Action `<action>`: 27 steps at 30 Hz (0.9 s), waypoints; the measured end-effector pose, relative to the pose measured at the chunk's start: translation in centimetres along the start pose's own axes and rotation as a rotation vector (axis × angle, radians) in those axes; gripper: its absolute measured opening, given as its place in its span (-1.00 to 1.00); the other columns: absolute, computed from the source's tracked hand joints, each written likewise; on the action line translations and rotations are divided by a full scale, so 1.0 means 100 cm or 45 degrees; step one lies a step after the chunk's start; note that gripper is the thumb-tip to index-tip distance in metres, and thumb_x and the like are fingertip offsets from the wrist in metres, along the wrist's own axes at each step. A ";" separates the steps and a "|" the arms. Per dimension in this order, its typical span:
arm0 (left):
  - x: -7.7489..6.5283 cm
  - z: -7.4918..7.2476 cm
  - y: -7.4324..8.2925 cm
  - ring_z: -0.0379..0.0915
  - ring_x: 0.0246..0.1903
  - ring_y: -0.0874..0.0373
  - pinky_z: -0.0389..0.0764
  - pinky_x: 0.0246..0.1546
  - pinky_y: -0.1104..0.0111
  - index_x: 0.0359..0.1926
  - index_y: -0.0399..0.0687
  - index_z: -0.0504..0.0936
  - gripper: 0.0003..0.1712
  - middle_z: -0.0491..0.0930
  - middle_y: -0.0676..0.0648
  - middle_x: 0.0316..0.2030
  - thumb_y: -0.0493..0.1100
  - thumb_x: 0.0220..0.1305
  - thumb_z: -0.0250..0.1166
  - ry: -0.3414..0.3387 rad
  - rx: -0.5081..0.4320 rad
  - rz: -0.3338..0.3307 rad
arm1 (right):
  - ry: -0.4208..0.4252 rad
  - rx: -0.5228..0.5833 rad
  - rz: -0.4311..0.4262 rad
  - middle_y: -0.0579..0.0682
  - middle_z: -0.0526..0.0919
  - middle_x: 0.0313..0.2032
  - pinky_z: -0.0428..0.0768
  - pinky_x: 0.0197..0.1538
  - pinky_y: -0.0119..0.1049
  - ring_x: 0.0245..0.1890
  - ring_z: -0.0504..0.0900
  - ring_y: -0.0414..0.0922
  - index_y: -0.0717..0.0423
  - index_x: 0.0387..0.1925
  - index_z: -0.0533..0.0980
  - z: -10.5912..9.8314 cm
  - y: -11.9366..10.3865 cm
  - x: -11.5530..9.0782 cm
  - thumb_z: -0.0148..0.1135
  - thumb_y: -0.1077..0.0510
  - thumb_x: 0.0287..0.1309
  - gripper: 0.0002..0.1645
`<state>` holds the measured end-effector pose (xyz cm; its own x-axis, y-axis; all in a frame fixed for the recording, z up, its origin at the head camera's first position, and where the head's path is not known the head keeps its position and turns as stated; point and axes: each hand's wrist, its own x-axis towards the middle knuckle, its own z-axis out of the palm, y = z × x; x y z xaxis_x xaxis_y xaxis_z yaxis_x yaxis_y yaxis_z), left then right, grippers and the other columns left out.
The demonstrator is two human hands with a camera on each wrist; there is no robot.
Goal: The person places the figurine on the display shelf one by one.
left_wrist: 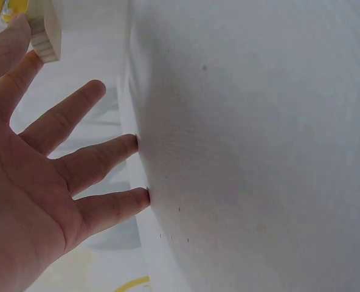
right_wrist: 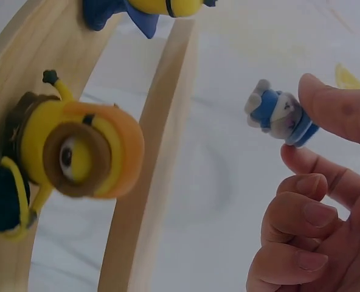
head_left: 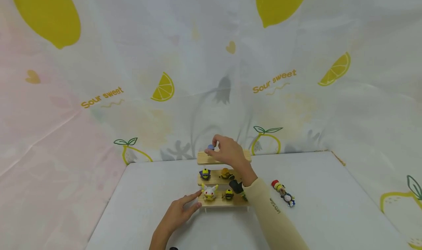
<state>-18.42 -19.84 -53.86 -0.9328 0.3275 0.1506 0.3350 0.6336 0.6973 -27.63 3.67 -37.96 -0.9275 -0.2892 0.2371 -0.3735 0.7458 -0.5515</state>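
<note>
A three-tier wooden display shelf [head_left: 205,158] stands on the white table. Over its top tier, my right hand [head_left: 229,152] pinches a small blue and white figurine [right_wrist: 280,114] between thumb and index finger, the other fingers curled in. My left hand [head_left: 176,214] is at the shelf's lower left end, fingers spread and mostly straight, with thumb and index at the wooden corner [left_wrist: 45,39]. On the middle tier are a yellow and blue figurine [head_left: 205,174] and a one-eyed yellow figurine with an orange top [right_wrist: 95,149]. A white, yellow-eared figurine [head_left: 209,193] sits bottom left, beside a black-and-yellow one [head_left: 228,194].
Right of the shelf, a red-topped figurine [head_left: 278,186] and a dark blue and white one [head_left: 288,197] lie on the table [head_left: 316,184]. A lemon-print cloth [head_left: 211,107] hangs close behind the shelf. My right sleeve hides part of the shelf's right side.
</note>
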 end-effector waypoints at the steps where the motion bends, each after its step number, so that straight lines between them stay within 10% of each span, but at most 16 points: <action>1: 0.000 0.000 0.000 0.46 0.19 -0.02 0.36 0.28 -0.05 0.26 0.22 0.57 -0.44 0.57 0.08 0.17 0.26 0.32 0.22 -0.001 0.000 0.005 | -0.011 -0.003 0.007 -0.09 0.33 -0.61 0.12 -0.68 -0.37 -0.70 0.18 -0.19 0.00 -0.30 0.45 0.002 -0.001 0.002 0.33 -0.21 0.20 -0.59; 27: 0.000 0.000 -0.002 0.48 0.18 0.00 0.35 0.28 -0.05 0.27 0.20 0.56 -0.42 0.58 0.07 0.16 0.28 0.33 0.20 -0.012 -0.009 0.022 | -0.111 -0.119 0.077 -0.08 0.39 -0.64 0.22 -0.66 -0.35 -0.71 0.27 -0.18 0.02 -0.29 0.47 0.028 -0.011 0.010 0.32 -0.20 0.23 -0.60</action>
<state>-18.53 -19.96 -54.02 -0.9256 0.3449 0.1559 0.3499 0.6227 0.6998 -28.17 0.88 -39.41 -0.9478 -0.2898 0.1333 -0.3174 0.8148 -0.4852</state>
